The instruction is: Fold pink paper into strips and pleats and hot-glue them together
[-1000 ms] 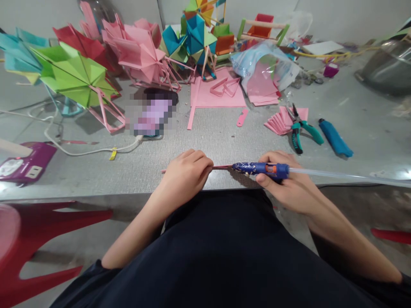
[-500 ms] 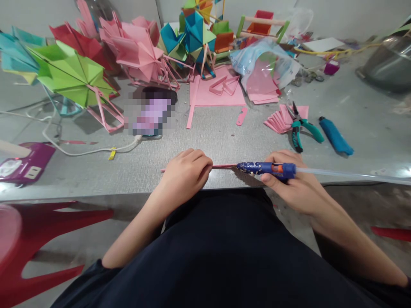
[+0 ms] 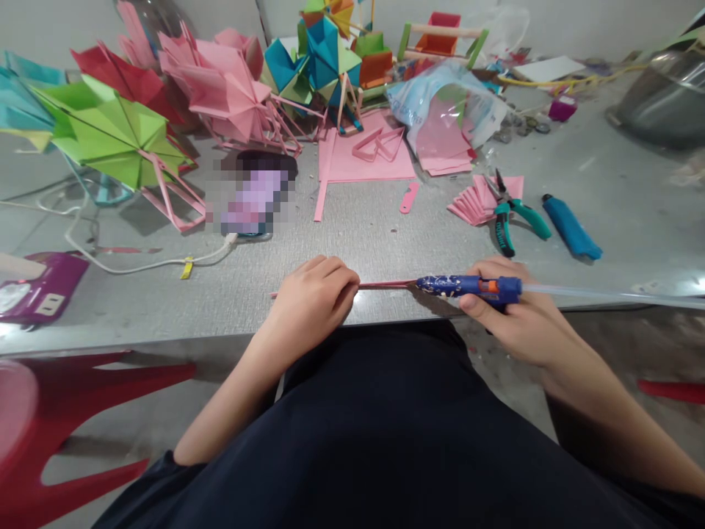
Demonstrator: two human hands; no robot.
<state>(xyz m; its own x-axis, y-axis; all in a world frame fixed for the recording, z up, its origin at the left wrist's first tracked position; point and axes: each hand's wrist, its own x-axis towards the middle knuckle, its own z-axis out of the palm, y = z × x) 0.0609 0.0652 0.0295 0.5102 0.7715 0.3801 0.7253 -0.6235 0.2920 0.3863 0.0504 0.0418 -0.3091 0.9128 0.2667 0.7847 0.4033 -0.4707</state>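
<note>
My left hand (image 3: 316, 295) is closed over a thin pink paper strip (image 3: 385, 283) that lies along the near edge of the grey table (image 3: 358, 242). My right hand (image 3: 515, 319) grips a blue glue gun (image 3: 474, 286) held level, its nozzle pointing left and touching the strip's right end. A clear glue stick (image 3: 606, 295) sticks out of the gun's back toward the right.
Folded paper wheels in green (image 3: 110, 132), pink (image 3: 225, 84), red and teal crowd the table's far side. Pink paper sheets (image 3: 366, 158), a plastic bag (image 3: 446, 99), teal-handled pliers (image 3: 510, 220), a blue lighter (image 3: 570, 235), a purple power strip (image 3: 33, 286) and white cable lie about. A red stool (image 3: 71, 419) stands left.
My right hand has slid the glue gun to the right along the strip, exposing more of the strip. My left hand has stayed on the strip.
</note>
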